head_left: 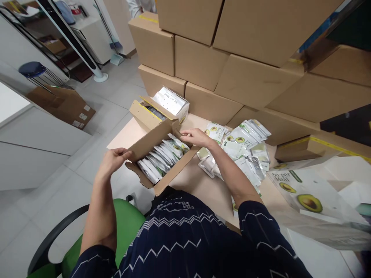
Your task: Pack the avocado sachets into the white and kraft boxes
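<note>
An open brown cardboard box (176,172) sits in front of my body at the table's edge, its flaps raised. Inside it stands a row of white and green pouches (162,157) packed on edge. My left hand (116,159) is closed on the box's left end, thumb and fingers pinching the cardboard. At the opposite end, my right hand (194,137) pinches the right end flap. Right of the box, partly behind my right forearm, lies a loose pile of pouches (246,135) printed with avocados.
Behind the table rises a stack of large cardboard cartons (199,63). A second open carton (143,117) and a white printed box (171,101) stand beyond my box. White avocado-printed packaging (304,189) is at the right. A green chair (127,216) is at my left.
</note>
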The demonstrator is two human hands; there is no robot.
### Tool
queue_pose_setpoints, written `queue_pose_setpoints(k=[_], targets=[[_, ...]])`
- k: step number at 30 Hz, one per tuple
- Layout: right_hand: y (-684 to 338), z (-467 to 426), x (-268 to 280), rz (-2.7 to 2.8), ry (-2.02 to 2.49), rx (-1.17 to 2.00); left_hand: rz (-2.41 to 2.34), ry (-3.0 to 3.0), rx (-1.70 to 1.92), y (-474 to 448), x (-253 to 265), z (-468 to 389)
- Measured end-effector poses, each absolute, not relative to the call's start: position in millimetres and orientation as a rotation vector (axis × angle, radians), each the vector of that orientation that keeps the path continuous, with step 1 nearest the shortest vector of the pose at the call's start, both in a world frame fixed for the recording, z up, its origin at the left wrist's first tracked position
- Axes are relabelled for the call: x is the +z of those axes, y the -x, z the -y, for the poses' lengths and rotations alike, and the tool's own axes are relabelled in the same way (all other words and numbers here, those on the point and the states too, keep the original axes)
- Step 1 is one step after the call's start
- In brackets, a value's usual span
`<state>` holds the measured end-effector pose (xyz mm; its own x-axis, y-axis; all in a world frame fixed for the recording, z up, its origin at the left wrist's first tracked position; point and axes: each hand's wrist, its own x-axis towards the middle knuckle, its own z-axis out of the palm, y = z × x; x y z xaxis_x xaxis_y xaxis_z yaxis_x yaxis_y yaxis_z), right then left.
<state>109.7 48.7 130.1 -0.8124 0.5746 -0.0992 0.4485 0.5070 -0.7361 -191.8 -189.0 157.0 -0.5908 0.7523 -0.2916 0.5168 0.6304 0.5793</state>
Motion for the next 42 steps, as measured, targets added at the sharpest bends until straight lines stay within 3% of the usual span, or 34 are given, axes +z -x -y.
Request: queue_pose_setpoints(k=[5, 12, 19, 26, 32, 42], targets=[[-100.0, -40.0, 127.8, 2.882, 0.615, 1.136, -2.112, -0.883, 0.964, 203.3, 130.8, 192.9], [-71.2, -52.5, 123.6, 3.034, 0.939, 1.095, -1.637, -0.611, 1.364, 204.7, 82.7, 246.1], [-63.2, -56.2, 109.6, 3.220, 0.805, 0.686, -1.711, -0.847, 1.160, 181.1, 66.5, 250.4], [-75.6, -50.9, 113.1, 3.106, 0.886, 0.741, -1.771, -0.842, 1.209, 176.1, 76.2, 248.3], [-72.6, -47.0, 112.1, 3.188, 0.872, 0.591, -1.792, -0.877, 1.210, 161.8, 81.4, 243.1], [-66.2, -50.6, 121.8, 3.075, 0.629, 0.811, -1.745, -0.902, 1.196, 172.5, 92.0, 243.6]])
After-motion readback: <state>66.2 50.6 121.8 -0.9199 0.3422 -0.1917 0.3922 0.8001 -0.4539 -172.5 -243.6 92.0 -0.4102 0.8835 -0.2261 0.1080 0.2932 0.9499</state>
